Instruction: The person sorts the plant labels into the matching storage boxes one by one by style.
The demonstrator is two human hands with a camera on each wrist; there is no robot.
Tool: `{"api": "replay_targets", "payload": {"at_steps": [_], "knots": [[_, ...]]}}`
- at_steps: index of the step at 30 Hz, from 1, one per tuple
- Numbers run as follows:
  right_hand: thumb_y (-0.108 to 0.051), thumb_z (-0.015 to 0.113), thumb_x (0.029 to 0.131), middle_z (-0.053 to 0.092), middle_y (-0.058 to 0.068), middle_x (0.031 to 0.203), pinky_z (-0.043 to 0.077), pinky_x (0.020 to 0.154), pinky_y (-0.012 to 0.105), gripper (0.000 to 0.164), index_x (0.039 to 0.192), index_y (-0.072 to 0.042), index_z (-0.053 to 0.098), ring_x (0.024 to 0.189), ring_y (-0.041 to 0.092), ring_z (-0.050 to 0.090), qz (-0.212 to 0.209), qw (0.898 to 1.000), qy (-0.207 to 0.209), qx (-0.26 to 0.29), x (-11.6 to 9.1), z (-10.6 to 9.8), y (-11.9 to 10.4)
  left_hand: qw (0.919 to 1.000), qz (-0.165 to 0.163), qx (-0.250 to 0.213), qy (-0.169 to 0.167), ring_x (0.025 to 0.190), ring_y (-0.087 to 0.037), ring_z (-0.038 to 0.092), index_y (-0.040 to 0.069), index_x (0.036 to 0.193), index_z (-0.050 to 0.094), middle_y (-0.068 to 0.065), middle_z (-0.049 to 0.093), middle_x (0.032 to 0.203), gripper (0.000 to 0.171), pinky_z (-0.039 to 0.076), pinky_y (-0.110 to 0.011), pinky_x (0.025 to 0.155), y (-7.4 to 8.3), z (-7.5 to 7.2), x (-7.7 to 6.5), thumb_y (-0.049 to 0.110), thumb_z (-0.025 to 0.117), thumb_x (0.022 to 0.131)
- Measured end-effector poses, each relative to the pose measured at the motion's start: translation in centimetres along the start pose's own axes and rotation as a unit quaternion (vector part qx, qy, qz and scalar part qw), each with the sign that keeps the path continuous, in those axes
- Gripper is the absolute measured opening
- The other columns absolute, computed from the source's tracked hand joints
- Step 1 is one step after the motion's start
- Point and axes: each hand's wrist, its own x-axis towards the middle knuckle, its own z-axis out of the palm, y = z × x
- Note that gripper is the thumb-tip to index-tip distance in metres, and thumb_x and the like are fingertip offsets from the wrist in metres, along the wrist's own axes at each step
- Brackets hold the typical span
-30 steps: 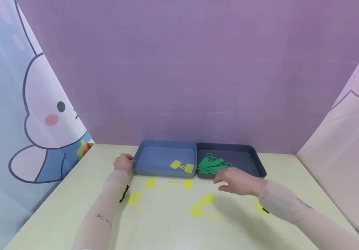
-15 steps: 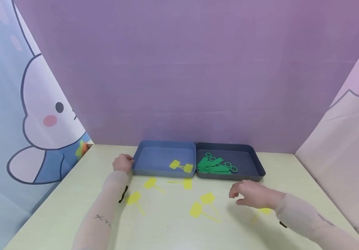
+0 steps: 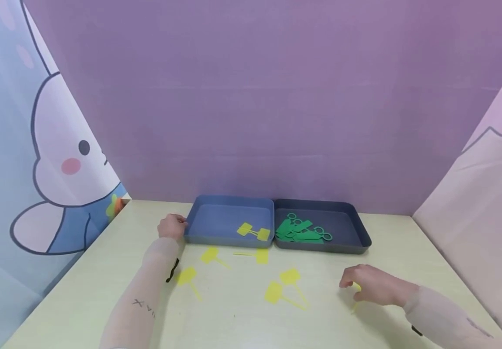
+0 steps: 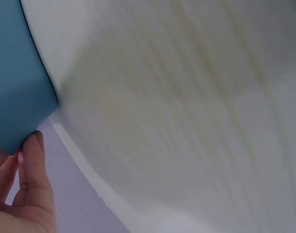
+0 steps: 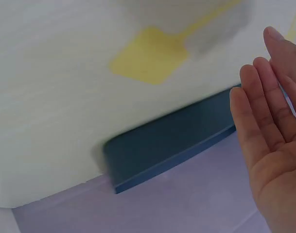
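Note:
My left hand [image 3: 172,227] is at the left end of the blue tray [image 3: 216,220]. In the left wrist view its fingertips touch the tray's outer side near a corner. My right hand [image 3: 375,285], loosely extended and holding nothing, hovers low at the right over a yellow tag [image 5: 150,56], a flat square head with a thin tail. In the head view the hand hides most of that tag. Two yellow tags [image 3: 263,234] lie in the blue tray. The dark tray [image 3: 342,225] beside it holds several green tags [image 3: 307,235] with rings at their ends.
Several more yellow tags lie on the pale table [image 3: 216,325] in front of the trays, among them one tag [image 3: 273,293] near the middle and one tag [image 3: 187,276] at the left. A purple cloth [image 3: 277,106] stands behind, with printed cloths at both sides.
My right hand has moved from above the dark tray's front edge to the right and towards me, down over the right-hand yellow tag. The left hand has stayed at the blue tray.

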Motion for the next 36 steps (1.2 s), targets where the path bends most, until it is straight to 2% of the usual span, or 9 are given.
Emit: {"api": "replay_targets", "payload": {"at_steps": [11, 18, 23, 27, 30, 31, 36], "knots": [[-0.002, 0.079, 0.057, 0.063, -0.012, 0.084, 0.049, 0.066, 0.026, 0.032, 0.085, -0.014, 0.068, 0.077, 0.001, 0.057, -0.05, 0.998, 0.024, -0.018, -1.0, 2.3, 1.3, 1.0, -0.001, -0.009, 0.003, 0.098, -0.037, 0.059, 0.0, 0.111, 0.064, -0.02, 0.064, 0.109, 0.028, 0.044, -0.05, 0.088, -0.3, 0.3, 0.4, 0.015, 0.054, 0.09], [0.002, 0.077, 0.052, 0.061, -0.013, 0.081, 0.048, 0.062, 0.023, 0.035, 0.079, -0.017, 0.068, 0.074, 0.0, 0.056, -0.114, 0.991, 0.049, -0.052, -1.0, 2.9, 2.1, 1.0, -0.001, -0.007, -0.001, 0.099, -0.038, 0.059, 0.001, 0.111, 0.065, -0.019, 0.065, 0.109, 0.027, 0.042, -0.052, 0.09, 0.0, 0.1, 0.2, 0.016, 0.055, 0.09], [0.003, 0.076, 0.054, 0.061, -0.014, 0.078, 0.044, 0.06, 0.017, 0.032, 0.073, -0.02, 0.066, 0.071, -0.003, 0.054, -0.158, 0.984, 0.055, -0.054, -0.8, 2.8, 2.6, 0.9998, -0.01, -0.016, -0.005, 0.098, -0.037, 0.06, 0.003, 0.108, 0.067, -0.017, 0.066, 0.107, 0.025, 0.041, -0.051, 0.09, -0.2, 0.3, 0.5, 0.016, 0.057, 0.089], [0.0, 0.077, 0.055, 0.061, -0.014, 0.075, 0.042, 0.06, 0.011, 0.027, 0.072, -0.02, 0.068, 0.069, -0.005, 0.053, -0.178, 0.981, 0.062, -0.037, -0.8, 2.9, 2.8, 0.9999, -0.004, -0.012, -0.002, 0.092, -0.035, 0.062, 0.005, 0.103, 0.069, -0.015, 0.068, 0.101, 0.021, 0.045, -0.049, 0.083, -0.2, 0.3, 0.5, 0.016, 0.059, 0.088], [-0.002, 0.077, 0.056, 0.06, -0.014, 0.074, 0.041, 0.06, 0.01, 0.026, 0.073, -0.019, 0.07, 0.068, -0.005, 0.053, -0.179, 0.981, 0.07, -0.031, -0.8, 3.0, 2.8, 0.9998, -0.009, -0.017, 0.0, 0.093, -0.035, 0.061, 0.004, 0.104, 0.069, -0.016, 0.067, 0.103, 0.022, 0.046, -0.049, 0.084, 0.0, 0.2, 0.3, 0.016, 0.058, 0.088], [-0.002, 0.077, 0.056, 0.06, -0.014, 0.074, 0.041, 0.06, 0.01, 0.025, 0.073, -0.019, 0.07, 0.068, -0.005, 0.053, -0.177, 0.981, 0.071, -0.03, -0.8, 3.0, 2.8, 0.9997, -0.015, -0.019, -0.005, 0.097, -0.036, 0.06, 0.003, 0.107, 0.067, -0.017, 0.066, 0.106, 0.024, 0.044, -0.05, 0.088, 0.1, 0.1, 0.1, 0.015, 0.057, 0.089], [0.001, 0.077, 0.055, 0.06, -0.014, 0.073, 0.042, 0.06, 0.012, 0.028, 0.074, -0.019, 0.071, 0.068, -0.006, 0.054, -0.163, 0.983, 0.075, -0.029, -0.8, 3.0, 2.8, 0.9999, -0.007, -0.011, 0.003, 0.098, -0.037, 0.06, 0.001, 0.109, 0.066, -0.019, 0.065, 0.108, 0.027, 0.043, -0.051, 0.088, 0.1, 0.1, -0.2, 0.016, 0.055, 0.089]]}}
